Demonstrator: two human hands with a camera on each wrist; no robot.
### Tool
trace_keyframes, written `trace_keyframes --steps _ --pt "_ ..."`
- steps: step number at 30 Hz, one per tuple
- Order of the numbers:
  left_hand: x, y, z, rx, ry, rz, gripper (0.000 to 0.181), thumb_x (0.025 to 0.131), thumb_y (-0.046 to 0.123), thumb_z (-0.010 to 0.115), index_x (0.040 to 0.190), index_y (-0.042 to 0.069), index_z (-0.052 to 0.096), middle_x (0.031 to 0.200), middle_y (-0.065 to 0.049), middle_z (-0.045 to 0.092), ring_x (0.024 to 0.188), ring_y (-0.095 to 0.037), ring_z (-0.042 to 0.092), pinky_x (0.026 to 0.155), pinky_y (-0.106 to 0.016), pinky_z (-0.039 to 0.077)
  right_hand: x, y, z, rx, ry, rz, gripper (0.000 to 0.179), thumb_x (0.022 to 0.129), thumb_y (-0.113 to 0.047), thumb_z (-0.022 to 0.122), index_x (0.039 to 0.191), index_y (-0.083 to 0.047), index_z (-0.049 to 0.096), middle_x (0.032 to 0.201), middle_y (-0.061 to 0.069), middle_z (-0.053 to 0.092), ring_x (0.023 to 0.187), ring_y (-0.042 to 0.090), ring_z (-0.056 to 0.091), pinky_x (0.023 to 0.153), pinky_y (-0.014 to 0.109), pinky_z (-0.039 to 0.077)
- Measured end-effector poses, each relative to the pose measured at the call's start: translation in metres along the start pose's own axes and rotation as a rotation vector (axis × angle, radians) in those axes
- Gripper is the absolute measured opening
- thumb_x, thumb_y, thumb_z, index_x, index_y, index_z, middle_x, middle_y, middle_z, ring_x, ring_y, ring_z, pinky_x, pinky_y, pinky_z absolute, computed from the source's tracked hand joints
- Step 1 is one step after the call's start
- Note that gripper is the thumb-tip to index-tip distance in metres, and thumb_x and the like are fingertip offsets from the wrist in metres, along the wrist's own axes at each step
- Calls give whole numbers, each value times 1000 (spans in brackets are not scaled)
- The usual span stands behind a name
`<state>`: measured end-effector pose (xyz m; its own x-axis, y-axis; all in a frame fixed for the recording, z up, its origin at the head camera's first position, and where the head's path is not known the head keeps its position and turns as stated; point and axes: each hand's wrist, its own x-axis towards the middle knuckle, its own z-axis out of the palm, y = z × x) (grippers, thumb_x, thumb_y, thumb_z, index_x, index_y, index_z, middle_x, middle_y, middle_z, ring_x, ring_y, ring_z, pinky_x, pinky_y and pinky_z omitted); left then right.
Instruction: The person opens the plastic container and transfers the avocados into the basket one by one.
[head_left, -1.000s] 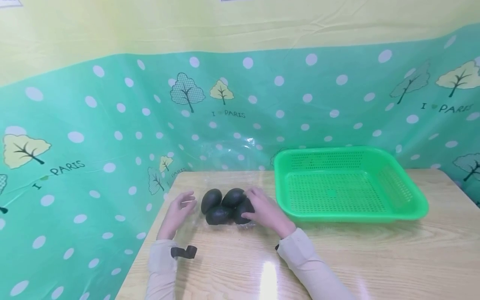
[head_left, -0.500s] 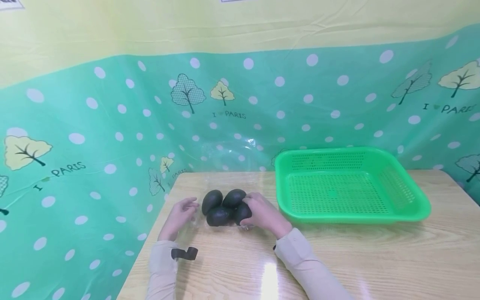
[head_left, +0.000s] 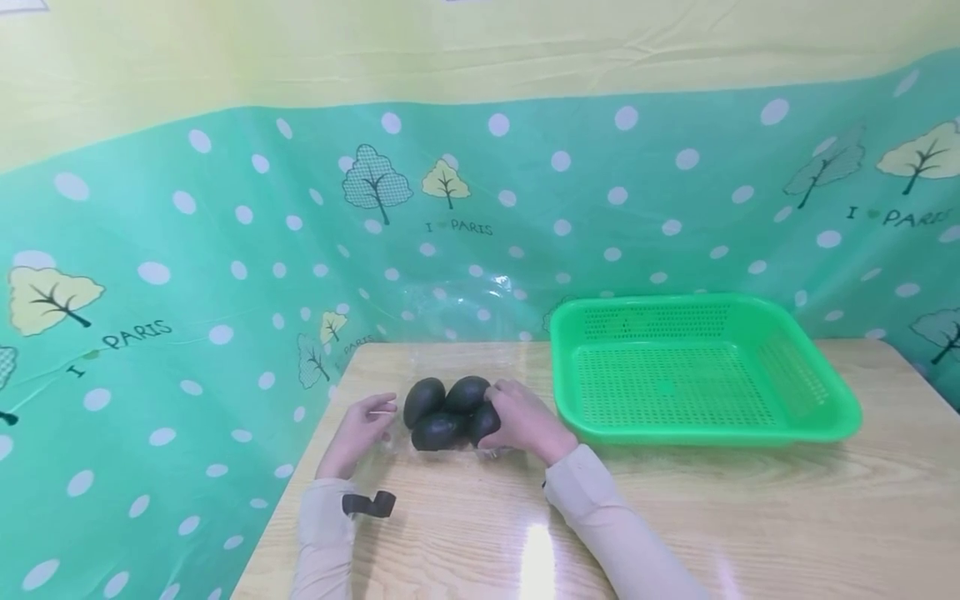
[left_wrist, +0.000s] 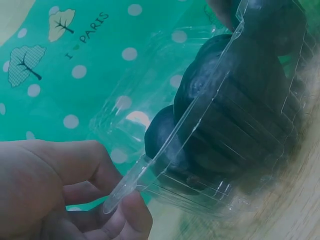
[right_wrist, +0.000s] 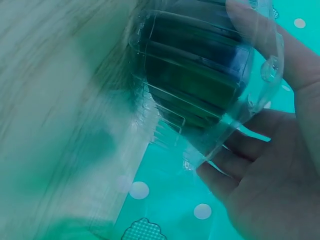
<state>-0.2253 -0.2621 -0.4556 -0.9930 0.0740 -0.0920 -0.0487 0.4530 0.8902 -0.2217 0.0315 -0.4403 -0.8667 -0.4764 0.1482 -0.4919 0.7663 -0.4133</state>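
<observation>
Several dark, egg-shaped avocados sit close together in a clear plastic clamshell box [left_wrist: 125, 187], its lid [head_left: 465, 312] raised at the back. My left hand [head_left: 360, 435] pinches the box's rim flange between thumb and fingers, as the left wrist view shows. At the other end, my right hand [head_left: 528, 423] reaches over the rim with thumb and fingers curled round the front right avocado [head_left: 483, 423]. In the right wrist view the thumb lies on this dark fruit [right_wrist: 195, 75], behind the ribbed clear wall. Part of the avocado is hidden by the hand.
A green perforated plastic basket [head_left: 675, 435] stands on the wooden table [head_left: 750, 517] just right of the right hand. Behind the table hangs a green polka-dot cloth [head_left: 637, 225]. A black strap [head_left: 369, 504] shows at the left wrist.
My right hand has moved slightly left, and its thumb and fingers have closed round the right avocado. The left hand stays at the box's left end, almost unmoved.
</observation>
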Motion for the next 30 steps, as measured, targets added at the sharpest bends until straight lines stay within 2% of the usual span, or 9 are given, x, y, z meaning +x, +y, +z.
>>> trace_keyframes --steps 6,9,11,14,18,21,24,27,30 --pt "-1 2 -1 -13 8 -19 53 91 -1 51 144 -5 45 133 -29 54 116 -40 58 71 -28 58 5 2 1 8 -40 19 74 68 -47 87 121 -1 65 117 11 61 108 26 55 98 40 51" --pt "0 0 -1 -14 7 -21 54 90 -1 51 144 -4 45 133 -28 54 117 -39 58 71 -29 58 6 2 1 26 -69 41 74 68 -52 85 119 -2 66 117 10 61 108 24 53 94 38 51" --pt "2 -2 -1 -22 6 -22 54 89 -2 52 143 -4 46 133 -28 54 116 -39 58 70 -28 58 7 2 1 30 -78 47 71 68 -54 84 115 -3 68 112 8 63 104 23 52 89 35 51" --pt "2 -4 -1 -32 4 -20 55 88 -3 52 143 -4 46 133 -28 54 116 -39 58 70 -28 58 10 3 3 30 -84 32 66 69 -56 83 108 -4 70 106 6 68 104 23 57 103 38 46" --pt "1 -3 -1 -44 3 -23 56 87 -3 51 143 -4 46 134 -29 53 115 -39 58 69 -28 58 13 4 4 28 -91 2 59 69 -56 83 102 -8 71 98 2 73 100 21 65 122 46 26" --pt "1 -3 -1 -56 5 -28 56 87 -3 52 143 -4 46 134 -29 53 115 -40 58 68 -27 58 14 4 4 31 -89 -2 56 68 -57 83 95 -10 71 88 -2 72 90 18 64 116 42 35" --pt "1 -4 -1 -64 7 -29 56 87 -2 53 143 -4 46 134 -29 52 115 -41 58 69 -27 59 14 4 5 33 -83 0 53 66 -57 84 89 -11 71 79 -6 68 80 15 58 98 36 45" --pt "2 -4 -1 -70 6 -28 56 88 -2 54 143 -4 46 134 -29 52 114 -42 58 69 -27 59 15 3 5 38 -86 7 53 64 -57 85 87 -12 71 75 -8 66 79 16 54 82 32 47" --pt "1 -4 -2 -76 2 -31 55 89 -2 54 143 -4 45 135 -30 51 112 -41 59 69 -28 59 15 0 3 51 -97 18 54 64 -56 85 90 -12 72 80 -6 67 83 18 54 77 31 48"
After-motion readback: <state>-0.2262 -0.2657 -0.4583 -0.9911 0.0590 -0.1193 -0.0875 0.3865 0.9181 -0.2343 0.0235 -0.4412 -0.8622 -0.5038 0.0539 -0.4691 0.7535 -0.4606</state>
